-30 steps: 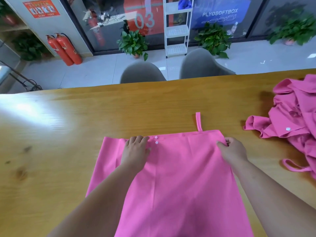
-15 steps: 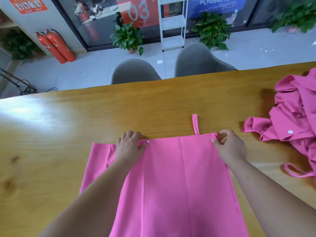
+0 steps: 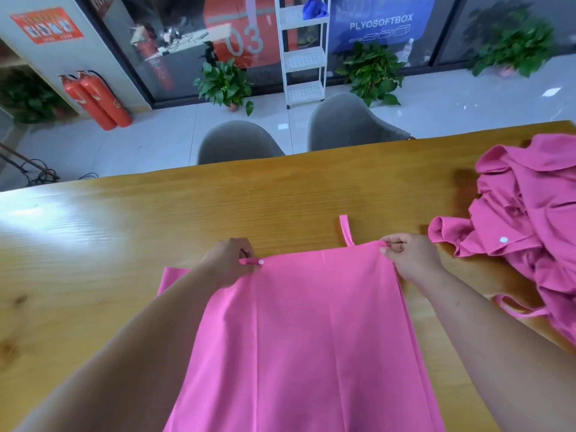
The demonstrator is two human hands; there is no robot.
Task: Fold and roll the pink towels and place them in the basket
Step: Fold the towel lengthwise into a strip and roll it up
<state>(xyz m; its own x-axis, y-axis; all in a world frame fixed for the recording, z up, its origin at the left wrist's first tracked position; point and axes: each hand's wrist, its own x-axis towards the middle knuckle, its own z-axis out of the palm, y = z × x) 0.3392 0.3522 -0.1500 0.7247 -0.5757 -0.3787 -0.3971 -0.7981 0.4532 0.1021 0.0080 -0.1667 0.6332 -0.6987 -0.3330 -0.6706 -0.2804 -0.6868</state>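
Head view: my left hand (image 3: 229, 263) and right hand (image 3: 408, 257) each pinch a far corner of the pink towel (image 3: 311, 338), spread flat on the wooden table (image 3: 124, 244) before me

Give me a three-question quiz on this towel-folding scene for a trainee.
1. True or false: the left hand and right hand both pinch the far edge of the flat towel.
2. Where does the heap of crumpled pink cloth lie on the table? A. left of the towel. B. right of the towel. C. under the towel.
3. Fill in: the towel's loop points ___ from the person.
Key: 1 true; 2 B; 3 away.
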